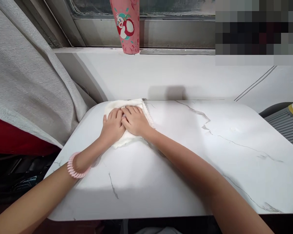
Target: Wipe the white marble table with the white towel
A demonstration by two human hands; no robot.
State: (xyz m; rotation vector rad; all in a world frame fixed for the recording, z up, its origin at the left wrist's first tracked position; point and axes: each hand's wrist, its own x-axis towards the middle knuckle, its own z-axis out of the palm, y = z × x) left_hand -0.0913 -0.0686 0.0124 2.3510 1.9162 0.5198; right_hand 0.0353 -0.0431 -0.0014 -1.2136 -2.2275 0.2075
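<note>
A white cloth (127, 140) lies spread on the far left part of the white marble-patterned table (185, 172). My left hand (113, 126) rests flat on the cloth, fingers extended, with a pink coil band (74, 167) around its wrist. Beside it my right hand (136, 122) also presses on the cloth, its fingers laid out and slightly bent. The two hands touch at the thumb side, and the right thumb reaches to the left hand. Part of the cloth is hidden beneath both palms.
A pink cup (128, 27) with a cartoon print stands on the window ledge (175, 52) behind the table. Grey curtains (34, 71) hang close to the left edge. At the far right is a grey ribbed object (283, 125) with a yellow edge.
</note>
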